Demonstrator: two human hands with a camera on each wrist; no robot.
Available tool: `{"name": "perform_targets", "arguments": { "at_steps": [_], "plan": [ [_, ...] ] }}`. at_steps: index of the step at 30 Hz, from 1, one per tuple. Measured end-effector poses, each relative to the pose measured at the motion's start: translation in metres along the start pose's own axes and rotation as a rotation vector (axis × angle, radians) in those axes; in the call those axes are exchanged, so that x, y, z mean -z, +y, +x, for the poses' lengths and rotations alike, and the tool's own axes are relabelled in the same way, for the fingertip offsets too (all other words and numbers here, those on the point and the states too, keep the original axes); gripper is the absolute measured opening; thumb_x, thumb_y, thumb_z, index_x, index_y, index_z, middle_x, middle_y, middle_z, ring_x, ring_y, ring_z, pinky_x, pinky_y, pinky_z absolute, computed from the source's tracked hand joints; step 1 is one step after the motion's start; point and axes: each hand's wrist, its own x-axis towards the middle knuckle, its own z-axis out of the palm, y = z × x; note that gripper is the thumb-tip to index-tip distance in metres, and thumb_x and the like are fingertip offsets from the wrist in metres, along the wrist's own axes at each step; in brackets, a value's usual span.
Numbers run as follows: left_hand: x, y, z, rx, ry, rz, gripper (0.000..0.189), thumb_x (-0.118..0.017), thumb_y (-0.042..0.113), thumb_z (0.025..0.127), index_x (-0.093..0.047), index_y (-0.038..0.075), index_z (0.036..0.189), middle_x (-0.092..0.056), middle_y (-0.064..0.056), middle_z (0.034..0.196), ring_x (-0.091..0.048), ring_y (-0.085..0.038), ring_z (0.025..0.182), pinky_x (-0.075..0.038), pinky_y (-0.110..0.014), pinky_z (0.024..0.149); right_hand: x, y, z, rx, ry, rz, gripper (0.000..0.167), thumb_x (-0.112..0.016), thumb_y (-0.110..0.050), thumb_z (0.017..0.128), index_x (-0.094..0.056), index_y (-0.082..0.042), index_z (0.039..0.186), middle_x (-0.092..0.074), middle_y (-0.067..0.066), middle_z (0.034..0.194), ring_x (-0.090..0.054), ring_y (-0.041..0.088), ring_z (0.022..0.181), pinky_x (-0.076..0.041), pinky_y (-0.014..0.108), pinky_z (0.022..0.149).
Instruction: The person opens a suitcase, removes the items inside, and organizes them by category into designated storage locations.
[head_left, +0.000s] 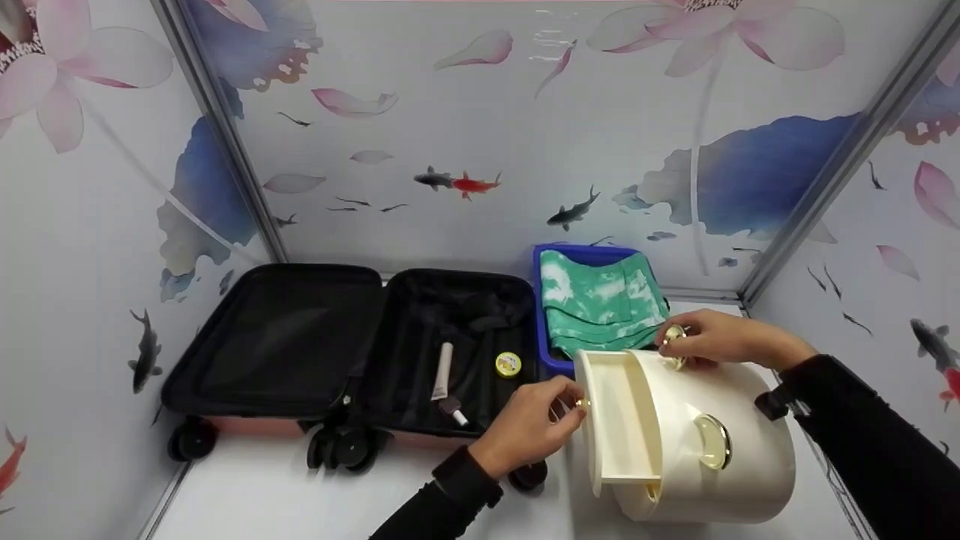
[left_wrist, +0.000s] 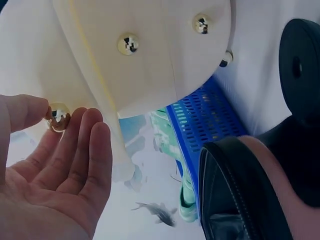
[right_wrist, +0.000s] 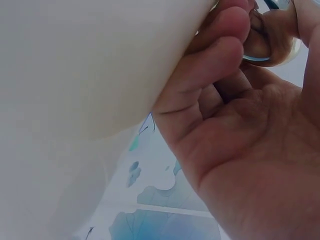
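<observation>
A cream rounded drawer box (head_left: pixel 739 405) stands at the right with one drawer (head_left: pixel 621 420) pulled partly out. My left hand (head_left: pixel 531 424) pinches the shiny gold knob (left_wrist: pixel 59 118) on that drawer's front between thumb and fingers. My right hand (head_left: pixel 716 337) holds a round gold fitting (head_left: pixel 675 346) on top of the box, with its fingers curled around it. A second gold fitting (head_left: pixel 712 442) sits nearer the front. In the left wrist view, more gold knobs (left_wrist: pixel 128 44) show on the other drawer fronts. The pulled-out drawer has nothing visible inside.
An open suitcase (head_left: pixel 274 341) lies to the left, holding a tube (head_left: pixel 443 371), a small white-capped bottle (head_left: pixel 453 410) and a yellow round tin (head_left: pixel 508 365). Behind the box, a blue basket (head_left: pixel 559 365) contains folded green-and-white cloth (head_left: pixel 600 300). Patterned wall panels (head_left: pixel 480 135) enclose the table.
</observation>
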Motion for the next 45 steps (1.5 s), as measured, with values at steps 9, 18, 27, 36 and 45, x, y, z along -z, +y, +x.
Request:
{"name": "perform_targets", "arguments": {
  "at_steps": [9, 18, 27, 36, 45],
  "plan": [
    [0.029, -0.007, 0.013, 0.062, -0.033, 0.177, 0.022, -0.063, 0.033, 0.113, -0.076, 0.017, 0.121, -0.08, 0.005, 0.105, -0.069, -0.003, 0.088, -0.057, -0.022, 0.082, 0.0, 0.0, -0.005, -0.011, 0.009, -0.016, 0.038, -0.071, -0.036, 0.106, -0.072, -0.012, 0.134, -0.062, -0.003, 0.082, -0.06, 0.011, 0.075, -0.048, 0.025, 0.068],
    [0.074, -0.036, 0.06, 0.278, -0.256, 0.442, 0.034, -0.067, 0.034, 0.111, -0.077, 0.009, 0.131, -0.08, -0.01, 0.126, -0.076, -0.028, 0.117, -0.06, -0.046, 0.103, -0.003, 0.002, -0.004, -0.025, 0.008, -0.007, 0.04, -0.07, -0.034, 0.106, -0.07, -0.009, 0.137, -0.061, -0.004, 0.08, -0.059, 0.01, 0.075, -0.048, 0.025, 0.07],
    [0.07, -0.075, 0.085, 0.312, -0.403, 0.6, 0.029, -0.078, 0.021, 0.102, -0.076, 0.002, 0.124, -0.08, -0.016, 0.12, -0.077, -0.034, 0.111, -0.062, -0.045, 0.098, -0.003, -0.005, -0.005, -0.026, 0.018, -0.033, 0.04, -0.071, -0.039, 0.105, -0.073, -0.014, 0.135, -0.066, -0.004, 0.085, -0.063, 0.011, 0.083, -0.051, 0.026, 0.076],
    [0.02, -0.155, 0.094, 0.362, -0.522, 0.642, 0.056, -0.09, 0.019, 0.088, -0.075, 0.012, 0.141, -0.077, -0.015, 0.137, -0.072, -0.036, 0.129, -0.058, -0.05, 0.111, -0.007, -0.006, -0.004, -0.021, 0.031, -0.012, 0.036, -0.072, -0.036, 0.104, -0.074, -0.015, 0.133, -0.066, -0.003, 0.086, -0.063, 0.012, 0.084, -0.051, 0.025, 0.076],
    [0.028, -0.114, 0.076, 0.336, -0.478, 0.693, 0.037, -0.069, 0.011, 0.106, -0.073, 0.01, 0.142, -0.075, -0.019, 0.138, -0.067, -0.04, 0.133, -0.054, -0.049, 0.117, -0.006, -0.006, -0.005, -0.019, 0.039, 0.008, 0.04, -0.073, -0.032, 0.102, -0.072, -0.01, 0.136, -0.065, -0.003, 0.085, -0.062, 0.012, 0.082, -0.051, 0.025, 0.074]
  ]
}}
